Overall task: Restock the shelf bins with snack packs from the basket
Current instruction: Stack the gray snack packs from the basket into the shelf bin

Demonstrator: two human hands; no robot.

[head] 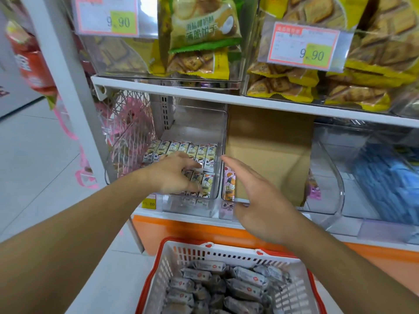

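Clear acrylic bin — my left hand is inside it, fingers spread flat on the front row of snack packs, gripping nothing. Right hand hovers open just outside the bin's right wall. Basket below still holds wrapped packs — well apart from both hands.

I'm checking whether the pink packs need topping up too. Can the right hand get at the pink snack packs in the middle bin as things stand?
Only partly, it seems. The right hand hovers open at the bin's front, where one pink snack pack shows, but a cardboard sheet standing in the middle bin covers whatever lies behind.
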